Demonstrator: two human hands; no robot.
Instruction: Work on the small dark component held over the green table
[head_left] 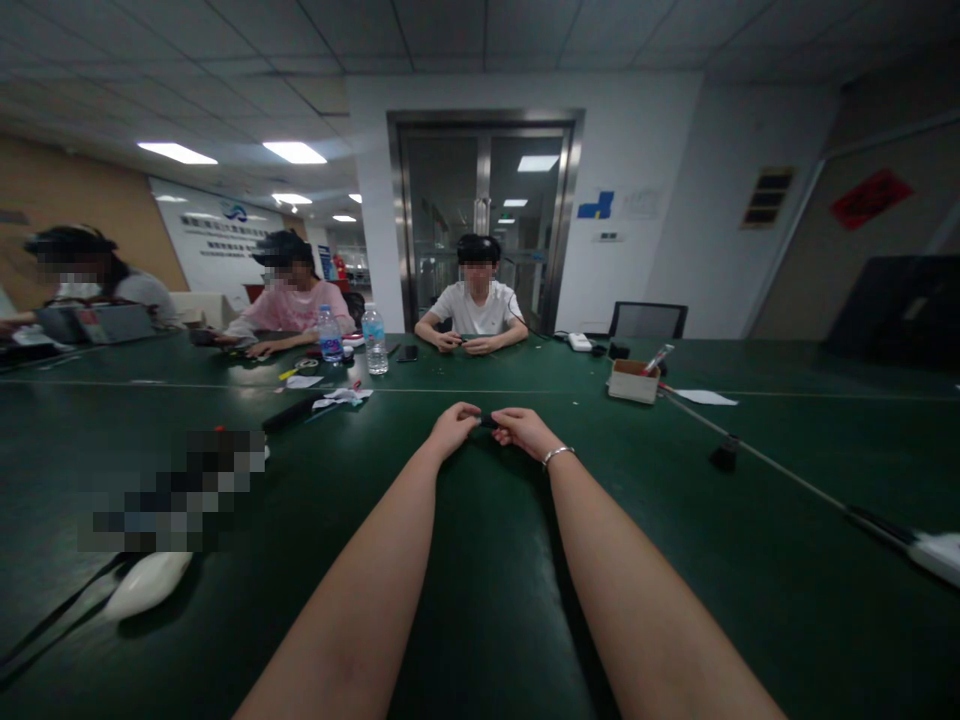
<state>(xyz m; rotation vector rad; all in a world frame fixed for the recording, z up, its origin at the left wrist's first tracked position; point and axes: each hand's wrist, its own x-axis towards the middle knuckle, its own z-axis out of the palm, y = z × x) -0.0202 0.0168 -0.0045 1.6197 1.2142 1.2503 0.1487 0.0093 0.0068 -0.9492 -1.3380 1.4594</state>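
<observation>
Both arms reach forward over the dark green table (480, 570). Between my hands is a small black object with a lighter, greyish left end (487, 421); it is too small to tell its kind. My left hand (452, 430) pinches the lighter end with thumb and fingers. On the other side, the fingertips of my right hand (527, 432) are closed on the black end. A silver bracelet (559, 456) circles my right wrist. My fingers cover part of the object.
Opposite sits a person in a white shirt (480, 308); two more people sit at the left. Water bottles (376, 340), crumpled paper (343, 397) and a white computer mouse (150, 585) lie leftward. At the right are a small box (633, 382), a black block (724, 453) and a cable (772, 460).
</observation>
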